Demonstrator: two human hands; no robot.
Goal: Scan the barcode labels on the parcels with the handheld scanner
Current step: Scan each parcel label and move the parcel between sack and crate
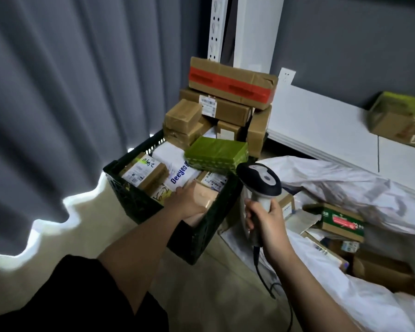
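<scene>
My right hand grips the handle of a black and white handheld scanner, head up, cable hanging below. My left hand reaches into a black plastic crate and rests on a pinkish tan parcel at the crate's near corner. The crate holds a white Deeyeo bag, a labelled brown box and a green wrapped parcel lying on top. Whether my left hand grips the tan parcel is unclear.
Brown boxes are stacked behind the crate, topped by a box with red tape. An open white sack with more parcels lies at the right. A green-brown box sits on a white shelf. Grey curtain fills the left.
</scene>
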